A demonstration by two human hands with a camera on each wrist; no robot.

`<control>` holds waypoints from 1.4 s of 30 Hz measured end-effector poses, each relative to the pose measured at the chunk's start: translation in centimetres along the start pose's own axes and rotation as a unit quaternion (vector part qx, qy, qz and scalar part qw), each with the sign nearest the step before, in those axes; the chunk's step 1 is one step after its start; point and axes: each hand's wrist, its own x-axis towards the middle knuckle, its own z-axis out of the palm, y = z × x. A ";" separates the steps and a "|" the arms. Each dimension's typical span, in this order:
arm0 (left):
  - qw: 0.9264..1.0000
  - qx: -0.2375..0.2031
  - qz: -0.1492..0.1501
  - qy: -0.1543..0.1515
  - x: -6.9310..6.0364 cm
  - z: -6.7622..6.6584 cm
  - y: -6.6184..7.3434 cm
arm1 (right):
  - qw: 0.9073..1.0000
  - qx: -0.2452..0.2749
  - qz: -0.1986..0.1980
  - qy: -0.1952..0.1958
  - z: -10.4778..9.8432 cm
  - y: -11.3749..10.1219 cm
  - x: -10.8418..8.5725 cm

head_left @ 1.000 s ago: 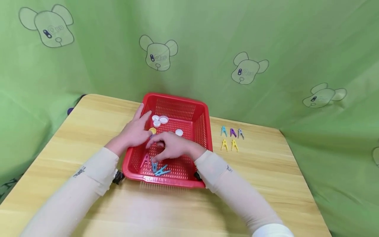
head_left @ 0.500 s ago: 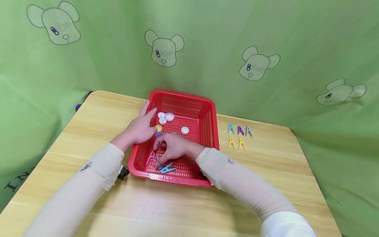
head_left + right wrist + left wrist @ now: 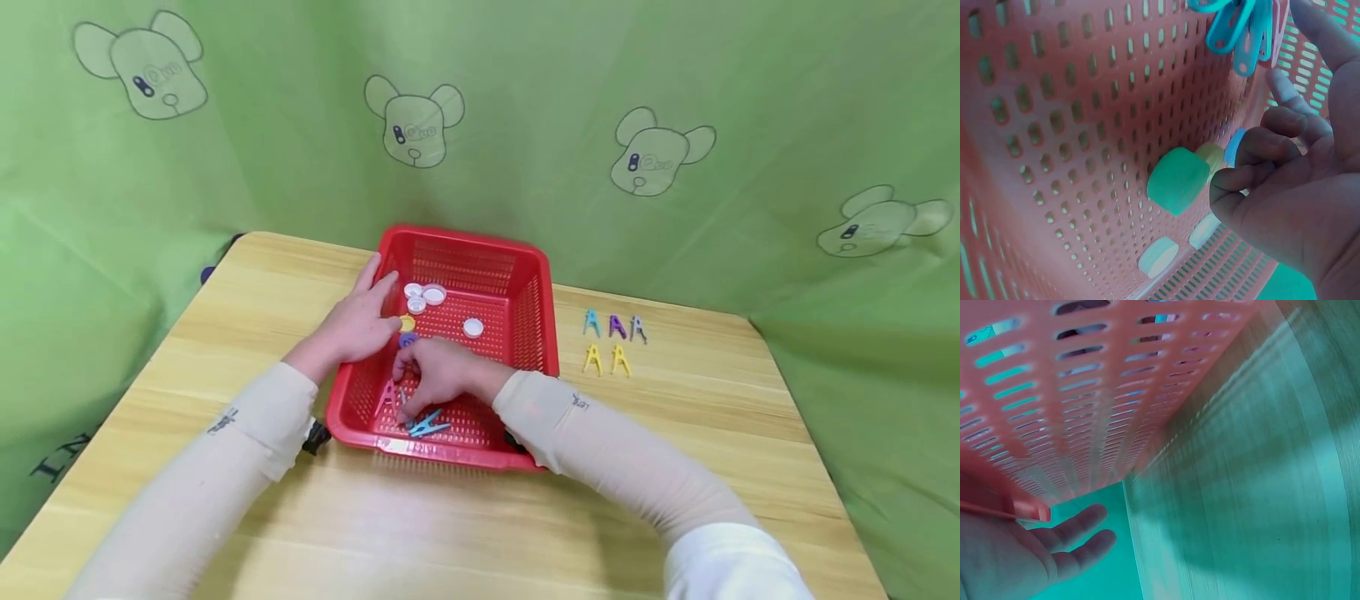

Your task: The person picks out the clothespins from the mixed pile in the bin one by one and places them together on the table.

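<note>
Looks partway: five coloured plastic clothespins (image 3: 617, 326) laid out on the light wooden surface (image 3: 675, 442); pink plastic clothespin (image 3: 386, 395) and blue plastic clothespin (image 3: 431, 427) left in the red perforated plastic basket (image 3: 457, 454). Right hand (image 3: 444, 372) beside them, can't tell if grip's closed; left hand (image 3: 358, 323) straight-fingered at rim.

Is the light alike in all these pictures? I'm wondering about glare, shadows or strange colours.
Head view: bright, with a pale glare on the table in front of the red basket; left wrist view: a blue-green cast, the basket looking salmon, with shadow on the table beside it; right wrist view: similarly tinted, the right hand looking dim.
</note>
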 end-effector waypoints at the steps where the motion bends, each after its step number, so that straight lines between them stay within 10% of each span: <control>1: 1.000 0.001 0.002 0.002 0.1 0.1 0.1 | 1.000 0.000 0.004 0.003 0.0 0.0 0.0; 42: 1.000 -0.013 -0.002 0.000 0.0 0.3 -0.4 | 0.998 -0.062 0.013 0.006 0.2 -0.3 1.2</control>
